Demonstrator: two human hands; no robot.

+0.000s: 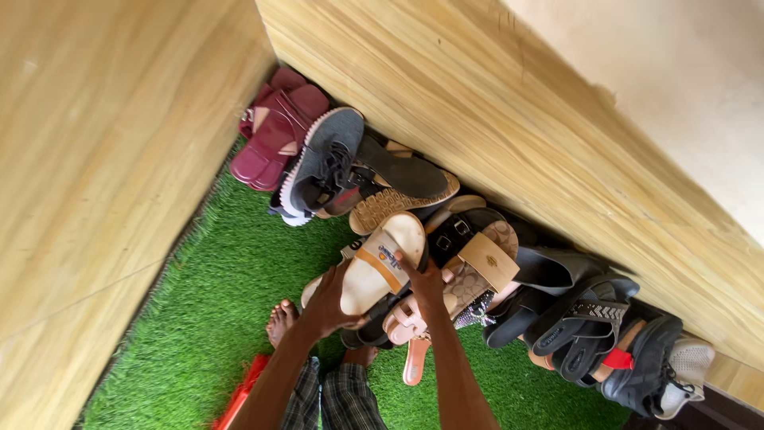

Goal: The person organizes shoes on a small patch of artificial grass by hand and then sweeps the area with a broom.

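Note:
My left hand (328, 302) grips the near end of a cream slide sandal with a tan strap (380, 263), held up over the shoe pile. My right hand (426, 280) rests its fingers on the same sandal's right edge and on the patterned brown sandal (477, 271) beside it. Under both hands lie a pink sandal (407, 322) and black slippers (366, 334). My bare foot (280, 320) stands on the green turf just left of the pile.
A row of footwear lines the wooden wall: maroon sandals (274, 131), a grey sneaker (322, 163), a dark brown-soled sandal (402, 187), black slippers (585, 322), a black-and-grey sneaker (664, 370). Green artificial turf (199, 318) covers the floor. A red object (239, 394) lies by my leg.

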